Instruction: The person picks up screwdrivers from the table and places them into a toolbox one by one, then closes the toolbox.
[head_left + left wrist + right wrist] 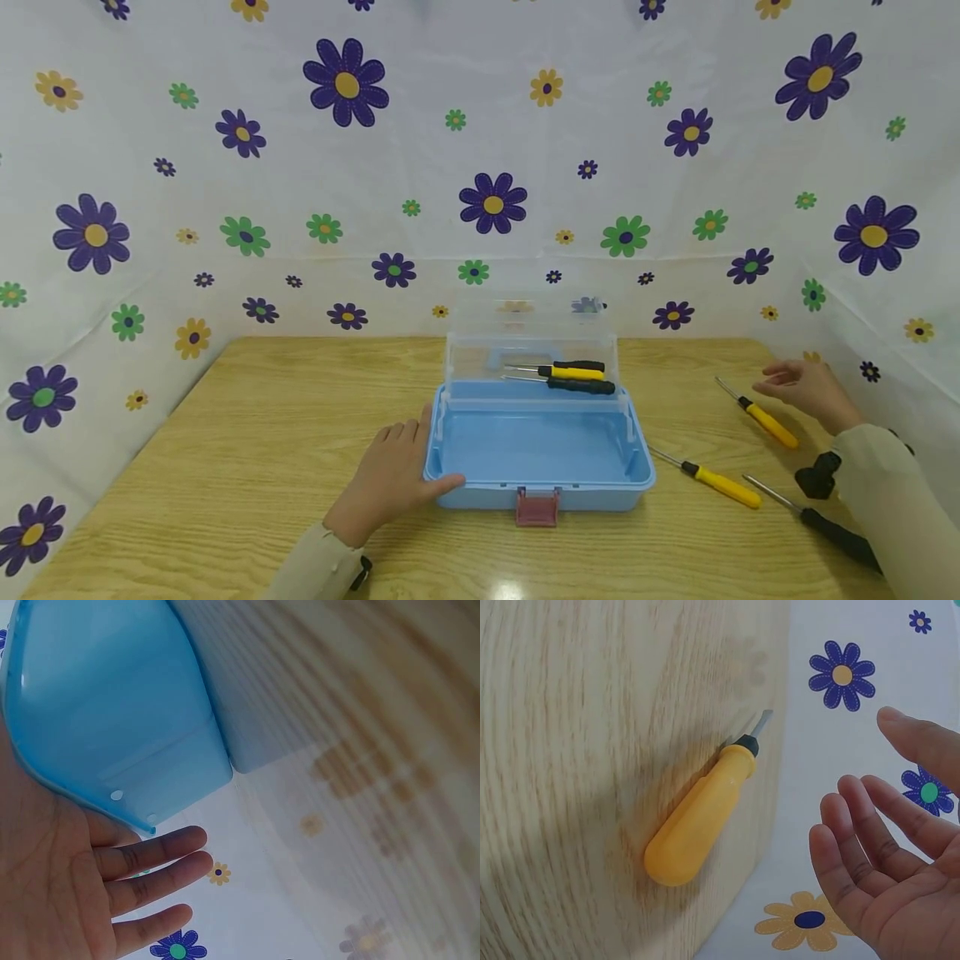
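A light blue toolbox [540, 496] stands with its clear lid [534, 358] raised. My left hand [397, 467] rests against the box's left end, its thumb on the front rim; in the left wrist view its other fingers extend fairly straight past the blue wall [127, 712]. Beyond the table's right side hovers my right hand [806, 390], loosely curved and holding nothing. Closest to it lies a yellow-handled screwdriver [768, 423], apart from the fingers; the right wrist view shows its flat tip and yellow handle [697, 817]. The box floor is bare.
Several screwdrivers [573, 375] with black or yellow handles lie at the back of the box, by the lid. Another yellow screwdriver [720, 486] is right of the box. A black-handled screwdriver [836, 533] lies partly behind the right sleeve. Flowered cloth [420, 150] surrounds the wooden table [285, 417].
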`<control>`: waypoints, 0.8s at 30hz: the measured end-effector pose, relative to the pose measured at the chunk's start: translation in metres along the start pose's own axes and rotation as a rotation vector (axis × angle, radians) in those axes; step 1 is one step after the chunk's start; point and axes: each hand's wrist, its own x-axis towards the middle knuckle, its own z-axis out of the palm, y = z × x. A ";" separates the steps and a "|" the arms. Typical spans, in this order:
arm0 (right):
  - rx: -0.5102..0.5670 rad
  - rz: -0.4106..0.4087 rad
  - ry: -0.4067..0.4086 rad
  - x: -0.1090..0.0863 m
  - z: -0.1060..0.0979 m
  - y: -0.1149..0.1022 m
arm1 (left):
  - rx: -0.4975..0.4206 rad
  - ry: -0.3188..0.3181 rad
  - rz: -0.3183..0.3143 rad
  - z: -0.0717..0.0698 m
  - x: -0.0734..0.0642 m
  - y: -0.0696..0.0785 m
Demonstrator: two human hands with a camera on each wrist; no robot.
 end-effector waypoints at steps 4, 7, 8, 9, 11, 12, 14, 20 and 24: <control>0.008 0.024 -0.011 0.000 0.001 0.006 | 0.009 0.011 0.008 0.000 0.000 0.000; 0.014 0.046 -0.017 0.000 0.002 0.010 | 0.010 0.010 0.009 -0.001 0.000 0.001; 0.015 0.054 -0.023 0.000 0.003 0.011 | 0.010 0.010 0.009 -0.001 0.000 0.001; 0.020 0.062 -0.028 0.000 0.003 0.012 | 0.009 0.008 0.010 -0.001 0.000 0.001; 0.020 0.079 -0.038 0.000 0.004 0.013 | 0.009 0.008 0.009 -0.002 0.000 0.001; 0.022 0.087 -0.044 0.000 0.004 0.014 | 0.009 0.009 0.009 -0.002 0.000 0.001; 0.022 0.098 -0.053 -0.001 0.004 0.015 | 0.012 0.010 0.009 -0.002 0.000 0.002; 0.014 0.101 -0.057 -0.003 0.005 0.017 | 0.013 0.014 0.007 -0.002 0.000 0.002; 0.003 0.089 -0.048 -0.004 0.007 0.019 | 0.004 0.005 0.001 -0.001 0.000 0.002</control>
